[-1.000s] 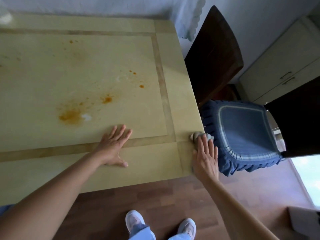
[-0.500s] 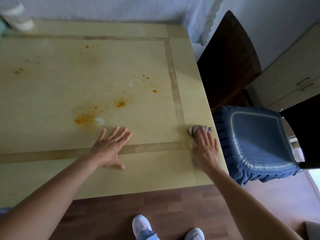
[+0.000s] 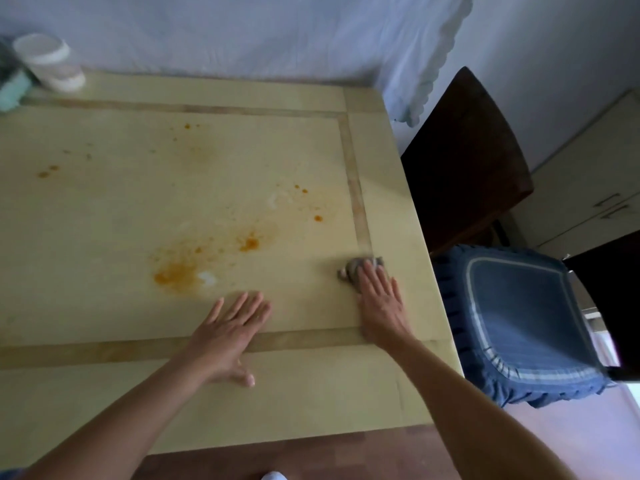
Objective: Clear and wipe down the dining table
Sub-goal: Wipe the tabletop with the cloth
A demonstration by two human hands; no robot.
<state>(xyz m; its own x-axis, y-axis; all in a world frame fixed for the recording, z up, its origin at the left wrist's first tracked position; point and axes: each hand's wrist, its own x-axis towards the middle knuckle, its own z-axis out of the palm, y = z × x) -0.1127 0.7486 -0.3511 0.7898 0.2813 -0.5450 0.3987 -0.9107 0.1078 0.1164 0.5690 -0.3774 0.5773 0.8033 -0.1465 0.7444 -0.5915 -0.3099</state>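
The pale yellow dining table [image 3: 104, 209] fills most of the view. Orange sauce stains [image 3: 173, 275] and smaller spots [image 3: 249, 243] mark its middle. My right hand [image 3: 379, 303] lies flat with its fingers pressing a small grey cloth [image 3: 356, 266] onto the table, near the right edge. My left hand [image 3: 228, 330] rests flat on the table with fingers spread, just below the stains and holding nothing.
A white lidded container [image 3: 48, 62] and a green item [image 3: 12, 90] stand at the table's far left corner. A chair with a blue cushion [image 3: 519, 323] sits against the right edge, a dark wooden chair [image 3: 464, 157] behind it. Cabinets [image 3: 588, 188] stand at the right.
My right hand has slid the cloth from the table's right edge inward to the left. My left hand stays planted. The view has tilted up, showing more of the far table.
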